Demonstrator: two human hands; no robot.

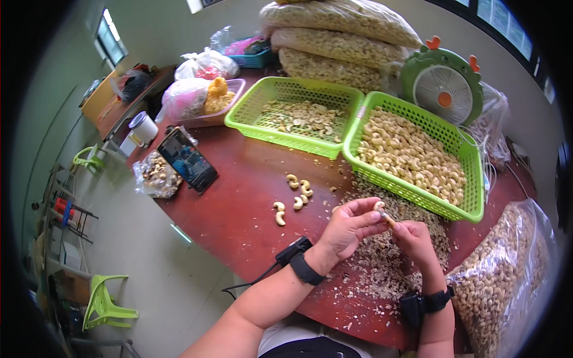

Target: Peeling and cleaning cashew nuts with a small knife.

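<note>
My left hand [351,228] pinches a single cashew [379,206] between thumb and fingertips. Closed around a small knife with a light handle [389,220], my right hand [416,241] brings its tip against that nut. Both hands are above a heap of brown skin flakes and crumbs [382,268] on the red table [239,209]. Several loose cashews [298,203] lie left of my hands. Beyond them stand a green basket full of cashews [352,143] and another green basket [286,143] with a thinner layer of pieces.
Large bags of cashews [340,51] are stacked at the back, beside a green fan [443,83]. An open clear bag of nuts [501,274] stands at the right. At the left are a phone [187,160], a bagged pile of nuts [158,174] and a pink tub [236,95].
</note>
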